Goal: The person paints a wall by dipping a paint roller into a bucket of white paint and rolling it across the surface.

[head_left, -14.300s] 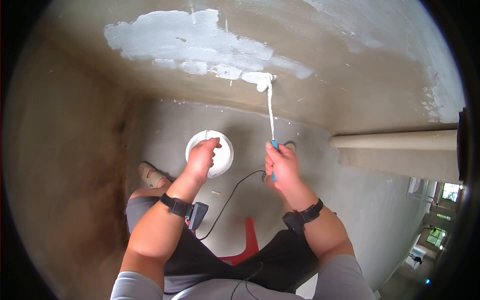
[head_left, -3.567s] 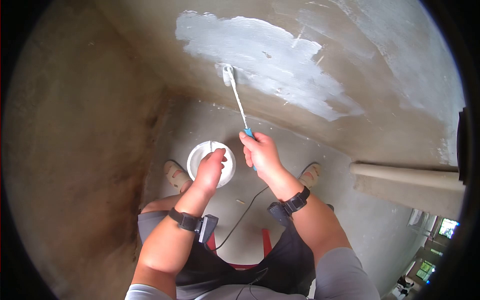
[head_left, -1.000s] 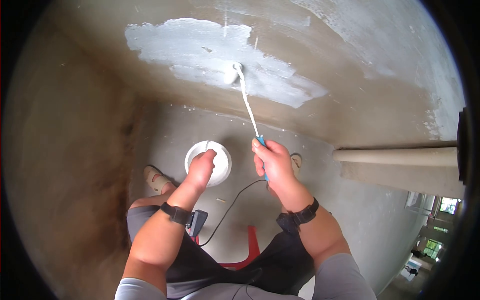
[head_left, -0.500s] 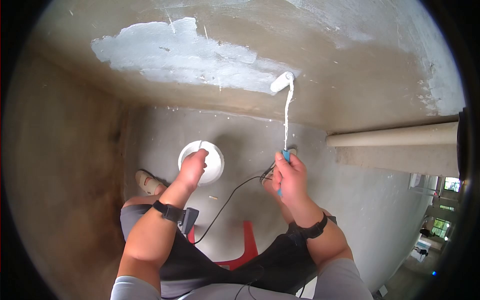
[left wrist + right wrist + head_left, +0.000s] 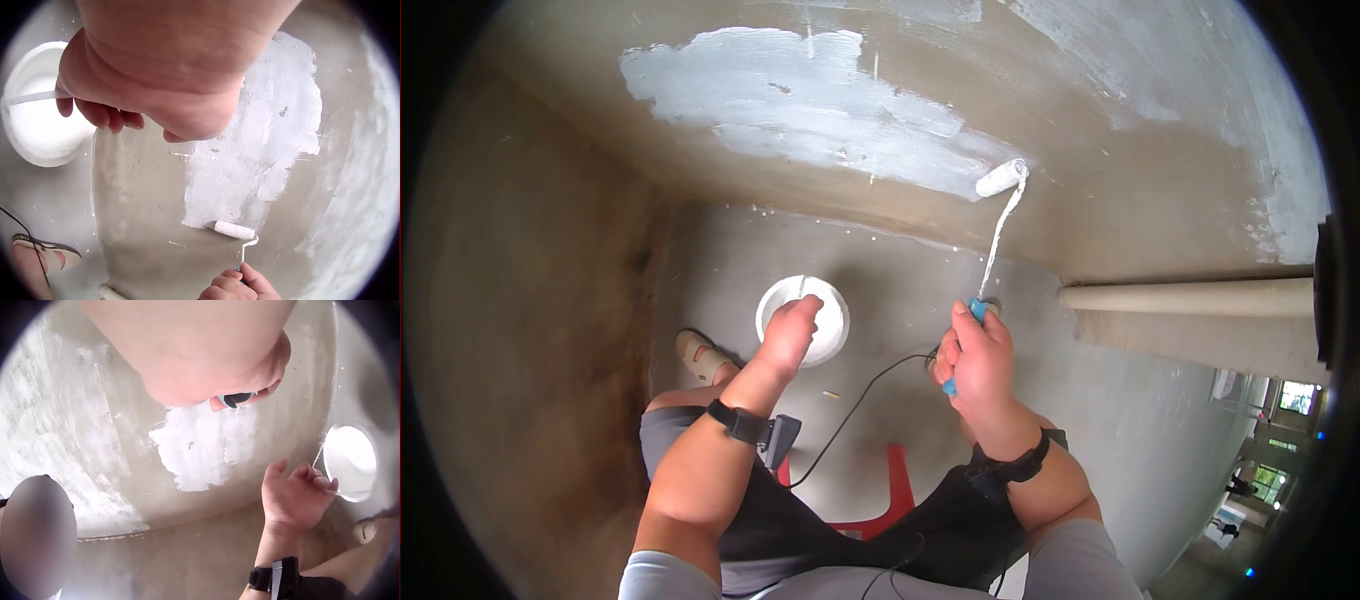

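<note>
Right hand [image 5: 980,358] grips the blue handle of the white cylindrical paint roller [image 5: 1001,179]. Roller now at the right end of the glossy white patch [image 5: 770,90] on the brownish wall [image 5: 1100,200]; one second earlier, at its lower middle. Left hand [image 5: 788,335] still curled round the round white bucket's [image 5: 766,315] thin pale handle [image 5: 34,97].

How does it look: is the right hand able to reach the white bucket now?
Probably yes: in the head view nothing stands between the right hand and the bucket, and the left hand covers only part of its opening. That hand on the right grips the roller, though.
</note>
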